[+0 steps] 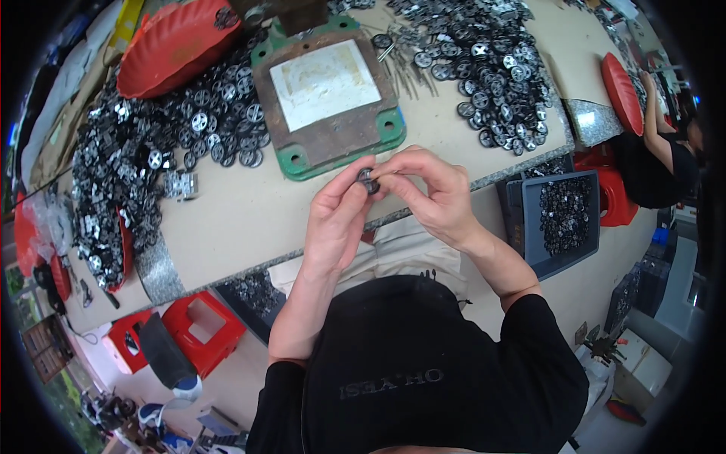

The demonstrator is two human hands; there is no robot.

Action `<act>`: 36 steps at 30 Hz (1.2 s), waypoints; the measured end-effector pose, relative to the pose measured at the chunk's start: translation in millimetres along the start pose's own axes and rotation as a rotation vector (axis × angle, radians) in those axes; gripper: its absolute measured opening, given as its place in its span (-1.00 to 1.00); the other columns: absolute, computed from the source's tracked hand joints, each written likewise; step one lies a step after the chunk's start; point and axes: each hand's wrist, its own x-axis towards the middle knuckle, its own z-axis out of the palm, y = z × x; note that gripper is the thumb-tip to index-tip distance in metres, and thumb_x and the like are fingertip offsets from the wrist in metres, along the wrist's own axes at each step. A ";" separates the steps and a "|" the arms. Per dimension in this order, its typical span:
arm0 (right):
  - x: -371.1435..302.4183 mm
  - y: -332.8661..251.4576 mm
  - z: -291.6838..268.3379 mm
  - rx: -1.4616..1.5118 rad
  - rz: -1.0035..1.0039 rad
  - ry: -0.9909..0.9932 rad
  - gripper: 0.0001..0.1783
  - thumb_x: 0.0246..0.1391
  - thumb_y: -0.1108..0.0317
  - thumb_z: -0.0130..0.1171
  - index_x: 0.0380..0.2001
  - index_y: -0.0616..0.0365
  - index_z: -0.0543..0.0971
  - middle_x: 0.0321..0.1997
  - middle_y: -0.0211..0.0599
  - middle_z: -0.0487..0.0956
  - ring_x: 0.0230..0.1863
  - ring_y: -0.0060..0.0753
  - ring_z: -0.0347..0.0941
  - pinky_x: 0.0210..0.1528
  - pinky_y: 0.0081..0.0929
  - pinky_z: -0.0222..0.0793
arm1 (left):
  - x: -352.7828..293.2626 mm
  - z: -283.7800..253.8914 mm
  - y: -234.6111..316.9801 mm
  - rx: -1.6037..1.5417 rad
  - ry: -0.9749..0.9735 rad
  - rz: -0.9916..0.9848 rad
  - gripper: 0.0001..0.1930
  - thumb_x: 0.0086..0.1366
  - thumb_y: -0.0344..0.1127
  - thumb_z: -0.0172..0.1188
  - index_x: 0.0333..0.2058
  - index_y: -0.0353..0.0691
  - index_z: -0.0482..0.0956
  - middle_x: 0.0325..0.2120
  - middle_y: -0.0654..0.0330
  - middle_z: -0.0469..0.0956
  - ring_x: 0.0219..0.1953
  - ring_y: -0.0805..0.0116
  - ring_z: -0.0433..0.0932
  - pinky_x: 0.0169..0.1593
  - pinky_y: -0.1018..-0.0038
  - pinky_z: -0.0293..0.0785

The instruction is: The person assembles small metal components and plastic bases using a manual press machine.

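Note:
A small black wheel (367,181) with a grey centre is pinched between the thumb and fingers of my left hand (333,219), just off the table's near edge. My right hand (437,193) is closed too, its thumb and fingertips pressed together at the wheel's right side. Any smaller part between those fingertips is hidden. Right behind my hands stands a green and brown metal press base (333,144) with a pale plate (325,85) on top. Several thin metal pins (412,72) lie to its right.
Wheels (495,83) are heaped at the back right, more wheels (227,113) at the back left. Silver and black small parts (113,174) pile up at the far left, below a red scalloped tray (178,49). A grey bin (518,219) stands right; red stools (200,333) stand lower left. Another person sits far right.

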 end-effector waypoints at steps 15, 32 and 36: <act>167.8 63.4 -95.7 -1.264 -0.067 -0.109 -0.57 -0.13 0.21 0.23 -0.15 0.14 0.52 -0.14 -0.22 0.48 -0.01 -0.18 0.33 0.04 -0.34 0.25 | 0.5 -0.9 4.0 -0.051 0.075 -0.107 -0.65 0.28 -0.41 -0.01 0.04 -0.34 0.33 -0.08 0.06 0.44 -0.12 0.32 0.48 0.00 0.47 0.39; 30.8 7.4 -42.7 0.160 0.321 -0.069 -0.41 -0.23 0.59 0.31 -0.01 0.28 0.42 -0.12 -0.30 0.54 -0.45 -0.82 0.36 -0.61 -0.83 0.24 | 4.9 24.1 3.7 0.146 0.191 0.081 -0.65 0.20 -0.48 0.11 -0.01 -0.36 0.40 -0.18 0.12 0.51 -0.22 0.38 0.52 -0.10 0.53 0.44; 25.6 11.9 -36.7 0.175 0.195 -0.043 -0.39 -0.23 0.62 0.30 0.00 0.29 0.40 -0.08 -0.24 0.52 -0.40 -0.77 0.40 -0.61 -0.83 0.25 | 3.2 24.7 1.8 0.204 0.225 0.118 -0.65 0.17 -0.52 0.13 -0.03 -0.37 0.41 -0.20 0.12 0.52 -0.25 0.40 0.54 -0.12 0.56 0.45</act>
